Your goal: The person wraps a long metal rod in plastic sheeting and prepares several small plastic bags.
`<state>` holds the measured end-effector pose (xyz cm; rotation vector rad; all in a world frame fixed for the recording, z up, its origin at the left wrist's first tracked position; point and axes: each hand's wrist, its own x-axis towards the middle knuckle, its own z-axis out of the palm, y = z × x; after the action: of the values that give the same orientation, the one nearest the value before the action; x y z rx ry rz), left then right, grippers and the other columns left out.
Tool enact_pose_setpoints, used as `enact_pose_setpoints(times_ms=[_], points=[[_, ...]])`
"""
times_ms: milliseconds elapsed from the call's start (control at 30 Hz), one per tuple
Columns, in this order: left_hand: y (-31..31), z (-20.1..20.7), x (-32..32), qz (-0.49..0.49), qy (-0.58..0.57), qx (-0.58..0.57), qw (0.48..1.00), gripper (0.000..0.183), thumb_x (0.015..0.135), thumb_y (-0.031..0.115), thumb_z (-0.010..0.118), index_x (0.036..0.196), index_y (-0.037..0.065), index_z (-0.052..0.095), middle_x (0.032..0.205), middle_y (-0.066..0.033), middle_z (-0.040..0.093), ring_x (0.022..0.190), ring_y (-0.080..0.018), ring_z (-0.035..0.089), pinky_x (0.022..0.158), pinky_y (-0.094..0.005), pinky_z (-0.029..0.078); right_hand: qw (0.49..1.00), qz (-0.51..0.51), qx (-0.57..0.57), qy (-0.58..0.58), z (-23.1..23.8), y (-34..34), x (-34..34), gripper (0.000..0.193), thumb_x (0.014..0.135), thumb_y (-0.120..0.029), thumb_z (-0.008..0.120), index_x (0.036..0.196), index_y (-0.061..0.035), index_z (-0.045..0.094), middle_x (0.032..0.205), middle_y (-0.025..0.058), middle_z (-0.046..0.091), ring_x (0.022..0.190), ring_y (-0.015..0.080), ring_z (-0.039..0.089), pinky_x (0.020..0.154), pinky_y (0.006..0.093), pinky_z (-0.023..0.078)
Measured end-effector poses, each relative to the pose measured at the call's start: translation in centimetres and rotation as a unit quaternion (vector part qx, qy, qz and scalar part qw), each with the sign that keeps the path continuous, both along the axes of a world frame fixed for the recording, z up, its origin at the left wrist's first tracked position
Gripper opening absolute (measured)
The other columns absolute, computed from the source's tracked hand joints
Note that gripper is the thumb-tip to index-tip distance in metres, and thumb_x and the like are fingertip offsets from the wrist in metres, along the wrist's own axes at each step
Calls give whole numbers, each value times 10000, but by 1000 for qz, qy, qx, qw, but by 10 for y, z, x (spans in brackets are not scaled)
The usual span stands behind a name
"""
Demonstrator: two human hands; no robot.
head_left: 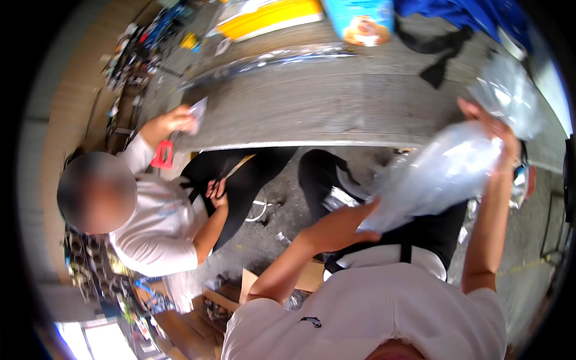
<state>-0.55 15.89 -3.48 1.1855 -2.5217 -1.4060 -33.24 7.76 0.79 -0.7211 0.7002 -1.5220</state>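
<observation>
A large, cloudy clear plastic bag (441,171) stretches diagonally across my lap, bulging and blurred by motion. My right hand (501,138) is closed round its upper part at the table's right end, with more crumpled plastic (509,93) puffing out beyond the fingers. At the bag's lower end, near my waist, my left hand (343,229) holds the edge, thumb on top and fingers partly hidden beneath. What the bag contains, if anything, cannot be made out.
A grey wooden table (336,102) spans the front, bearing a yellow box (270,21), a blue packet (363,21), long clear wrapping (270,60) and a black strap (441,57). At left sits a co-worker (159,225) with scissors (221,183) and a small clear packet (198,114).
</observation>
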Motion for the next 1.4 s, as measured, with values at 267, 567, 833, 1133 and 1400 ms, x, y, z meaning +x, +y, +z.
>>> enact_pose_setpoints(times_ms=[267,567,833,1133,1400], points=[[-58,68,146,484,-193,-540,660,812,621,240,831,1310,46,448,1276,-165,498,1198,-355,447,999,-448,367,988,78,-92,-92,-25,-6,-9,253,760,-190,603,631,-137,392,665,-19,379,750,105,389,845,254,325],[-195,62,194,224,-213,-653,691,126,760,18,613,885,10,626,1225,-129,576,1283,-349,409,1076,-470,308,991,80,-74,-77,-26,-9,-8,273,735,-253,617,642,-115,400,651,-13,381,732,119,391,834,279,325],[-177,53,74,192,-89,-650,730,307,877,183,561,712,-73,597,1168,-219,600,1163,-363,537,1017,-469,401,996,35,-83,-20,-19,-7,-4,366,694,-235,607,929,21,491,578,-26,396,689,121,409,800,292,351],[-160,22,-11,145,-129,-555,809,333,878,201,576,1178,57,584,1244,-208,551,1181,-331,520,965,-434,439,997,14,-80,-8,-18,-5,1,386,674,-246,623,922,22,498,562,-22,397,677,128,414,785,288,348],[-165,23,-10,121,-152,-547,815,385,889,154,543,1259,46,534,1287,-199,521,1204,-317,501,996,-380,416,995,3,-99,21,-21,-3,-1,408,659,-269,640,924,11,509,545,-19,399,659,131,428,760,298,358]])
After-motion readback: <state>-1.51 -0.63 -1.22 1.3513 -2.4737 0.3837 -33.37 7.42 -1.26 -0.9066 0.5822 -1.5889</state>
